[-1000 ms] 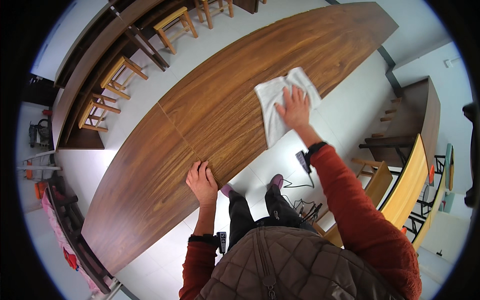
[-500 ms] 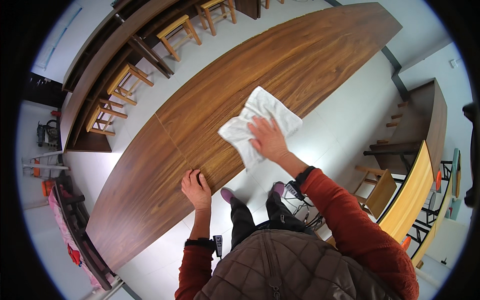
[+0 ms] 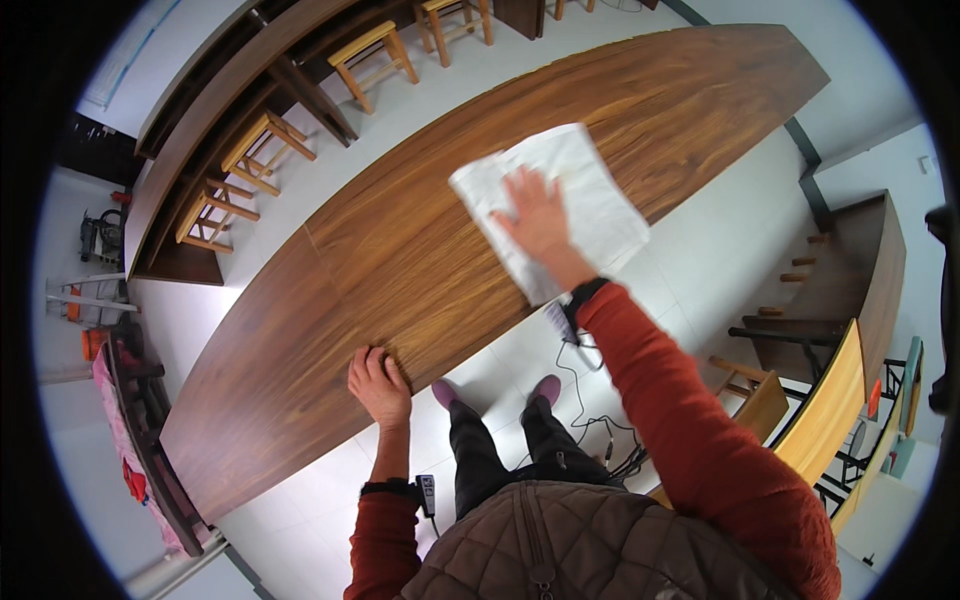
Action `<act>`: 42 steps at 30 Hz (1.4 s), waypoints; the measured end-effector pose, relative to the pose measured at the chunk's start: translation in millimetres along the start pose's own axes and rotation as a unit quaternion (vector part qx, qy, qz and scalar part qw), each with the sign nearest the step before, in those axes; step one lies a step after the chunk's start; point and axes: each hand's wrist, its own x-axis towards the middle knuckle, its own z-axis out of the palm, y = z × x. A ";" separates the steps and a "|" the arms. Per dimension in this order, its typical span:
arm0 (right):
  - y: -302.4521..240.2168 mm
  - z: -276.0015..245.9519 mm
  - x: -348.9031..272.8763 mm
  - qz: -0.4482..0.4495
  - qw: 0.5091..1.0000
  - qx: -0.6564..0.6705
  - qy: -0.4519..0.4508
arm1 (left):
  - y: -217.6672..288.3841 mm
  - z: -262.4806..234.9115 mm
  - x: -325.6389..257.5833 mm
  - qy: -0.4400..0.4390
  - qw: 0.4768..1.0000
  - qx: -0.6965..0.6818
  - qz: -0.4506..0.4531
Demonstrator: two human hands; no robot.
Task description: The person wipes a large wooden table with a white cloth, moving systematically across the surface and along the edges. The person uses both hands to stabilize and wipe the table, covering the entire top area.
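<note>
My right hand (image 3: 538, 212) lies flat with fingers spread on a white cloth (image 3: 602, 205), pressing it against the long brown wooden table (image 3: 410, 265). The cloth is spread out wide, and its near corner hangs past the table's front edge. My left hand (image 3: 380, 385) rests on the tabletop by the near edge, to the left of the cloth. Its fingers are slightly bent and hold nothing that I can see.
Wooden stools (image 3: 375, 55) stand by a dark curved counter (image 3: 195, 130) beyond the table. To the right are another stool (image 3: 750, 405) and a light wood tabletop (image 3: 825, 395). Black cables (image 3: 610, 430) trail near my feet. A dark-framed seat with pink fabric (image 3: 125, 440) is at far left.
My right hand has moved farther across the table, and the cloth has shifted with it and spread out flatter. My left hand stays at the near edge.
</note>
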 end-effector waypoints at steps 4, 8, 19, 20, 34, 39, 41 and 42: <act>-30.2 -12.2 -80.2 -0.078 0.989 0.124 0.018 | 1.3 -1.1 1.2 0.005 1.000 0.002 0.002; 24.9 -18.6 -97.4 -0.068 0.993 0.084 0.044 | 3.0 -2.4 2.3 0.001 1.000 0.006 -0.003; 144.7 -12.2 7.4 0.145 0.989 -0.029 0.032 | -1.7 -1.0 -0.2 0.005 1.000 0.010 0.003; 130.5 -10.7 6.6 0.105 0.993 -0.026 0.038 | -2.1 -1.1 0.0 0.003 1.000 0.011 0.000; 194.2 -20.1 -41.2 0.102 0.995 -0.011 0.018 | -5.6 0.1 -0.9 -0.001 1.000 0.027 -0.009; 241.0 -15.0 32.4 0.182 0.982 -0.047 0.010 | -8.6 1.4 -5.6 -0.009 0.999 0.031 -0.016; 223.0 -9.4 39.8 0.146 0.988 -0.051 0.021 | -10.0 1.7 -7.3 -0.015 0.999 0.032 -0.024; 210.3 -7.6 37.6 0.100 0.994 -0.030 0.026 | -10.6 2.1 -7.7 -0.016 0.999 0.037 -0.020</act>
